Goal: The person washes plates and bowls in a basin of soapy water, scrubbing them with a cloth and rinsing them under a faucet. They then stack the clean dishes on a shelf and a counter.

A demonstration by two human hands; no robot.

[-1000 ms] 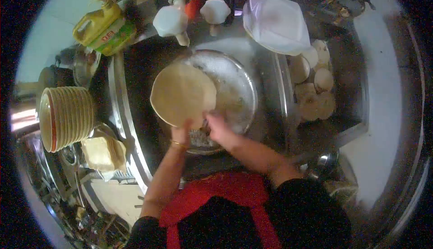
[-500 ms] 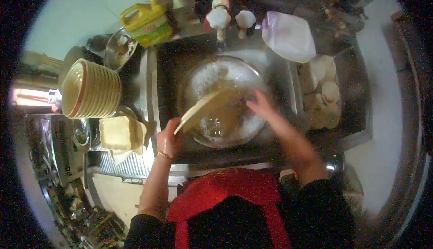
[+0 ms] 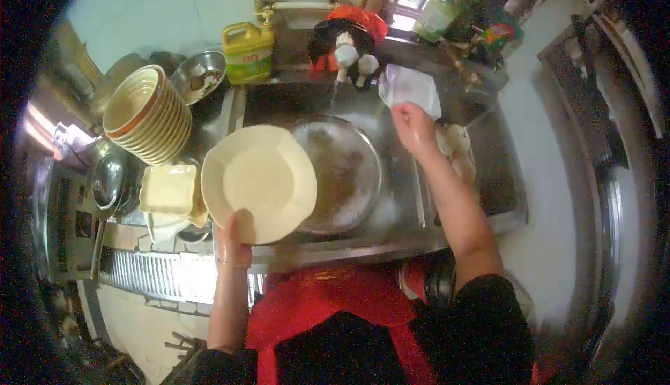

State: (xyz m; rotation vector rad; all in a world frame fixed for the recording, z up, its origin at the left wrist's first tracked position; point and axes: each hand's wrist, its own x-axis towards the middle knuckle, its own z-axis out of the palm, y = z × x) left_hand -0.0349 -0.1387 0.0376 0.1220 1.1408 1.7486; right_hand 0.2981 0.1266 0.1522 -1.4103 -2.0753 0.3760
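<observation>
A large cream-coloured plate (image 3: 262, 183) with a wide faceted rim is tilted towards me at the left side of the sink. Its lower edge is gripped by my left hand (image 3: 234, 242). My right hand (image 3: 413, 127) is closed at the near edge of a white squarish dish (image 3: 413, 91), at the sink's back right; the fingertips are partly hidden. Between my hands, a round metal basin (image 3: 377, 169) of cloudy, foamy water stands in the sink, partly covered by the plate.
On the left are a tall stack of cream bowls (image 3: 157, 130), square cream dishes (image 3: 167, 190) and a metal bowl (image 3: 199, 81). A yellow jug (image 3: 248, 54) stands at the back beside the white-handled taps (image 3: 345, 56). Pale dishes (image 3: 457, 144) sit in the right basin.
My left hand has lifted the plate from over the basin to the left and turned its face up towards me. My right hand has moved from the basin to the white dish. The view has shifted.
</observation>
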